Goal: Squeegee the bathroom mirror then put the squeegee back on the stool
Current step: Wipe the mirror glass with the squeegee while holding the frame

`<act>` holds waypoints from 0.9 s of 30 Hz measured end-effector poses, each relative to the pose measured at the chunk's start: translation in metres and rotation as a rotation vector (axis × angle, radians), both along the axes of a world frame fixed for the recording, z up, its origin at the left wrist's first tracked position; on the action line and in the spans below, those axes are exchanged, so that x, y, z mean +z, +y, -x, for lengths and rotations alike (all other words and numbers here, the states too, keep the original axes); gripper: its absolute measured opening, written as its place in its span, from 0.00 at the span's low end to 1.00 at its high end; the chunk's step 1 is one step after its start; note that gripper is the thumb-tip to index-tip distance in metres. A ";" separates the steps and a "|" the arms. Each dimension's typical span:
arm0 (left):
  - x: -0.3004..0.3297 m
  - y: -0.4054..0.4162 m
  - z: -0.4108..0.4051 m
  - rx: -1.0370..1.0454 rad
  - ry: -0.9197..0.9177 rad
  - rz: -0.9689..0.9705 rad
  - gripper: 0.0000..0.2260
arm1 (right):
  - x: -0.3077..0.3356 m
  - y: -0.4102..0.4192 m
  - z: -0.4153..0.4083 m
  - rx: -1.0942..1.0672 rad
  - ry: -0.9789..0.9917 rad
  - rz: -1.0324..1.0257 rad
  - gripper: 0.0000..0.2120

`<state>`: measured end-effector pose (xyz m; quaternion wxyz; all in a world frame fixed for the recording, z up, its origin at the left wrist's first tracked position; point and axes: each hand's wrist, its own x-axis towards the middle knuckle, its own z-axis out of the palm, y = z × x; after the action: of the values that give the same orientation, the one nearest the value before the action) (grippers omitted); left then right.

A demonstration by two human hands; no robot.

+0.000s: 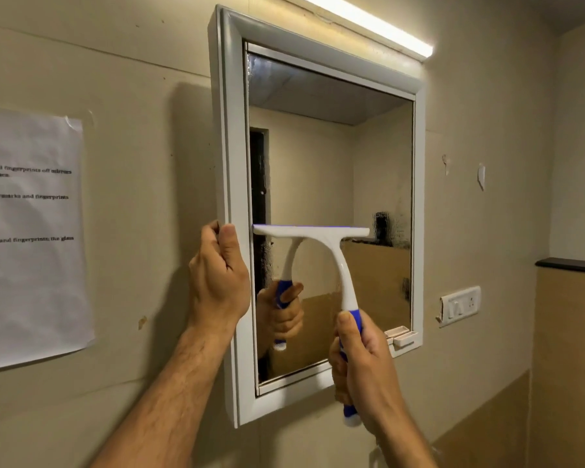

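Right hand [362,363] grips squeegee [321,251] handle, blade against mirror [331,157]; left hand [217,271] grips mirror frame [230,136]. Taped paper notice [31,231] on left wall.

Beige wall [132,79] carries a printed paper sheet [31,238] at left (text mostly blurred), a lit tube light [368,25] along the top, a white switch plate [460,305] at right, a black ledge [571,265] beyond it.
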<state>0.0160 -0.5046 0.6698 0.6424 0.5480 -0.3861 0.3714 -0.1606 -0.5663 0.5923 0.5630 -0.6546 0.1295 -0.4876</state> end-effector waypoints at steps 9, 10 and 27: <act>-0.004 -0.002 0.002 0.034 0.048 0.047 0.16 | 0.033 -0.006 0.004 -0.019 -0.020 0.097 0.10; -0.005 -0.002 0.001 0.030 0.051 0.052 0.16 | 0.032 -0.006 0.004 -0.016 -0.014 0.092 0.11; -0.009 -0.007 0.000 -0.053 0.096 0.086 0.19 | 0.011 -0.013 -0.006 -0.100 -0.007 0.129 0.11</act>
<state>0.0163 -0.5112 0.6611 0.6929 0.5265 -0.3529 0.3437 -0.1546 -0.5792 0.6030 0.4949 -0.6806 0.1282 -0.5248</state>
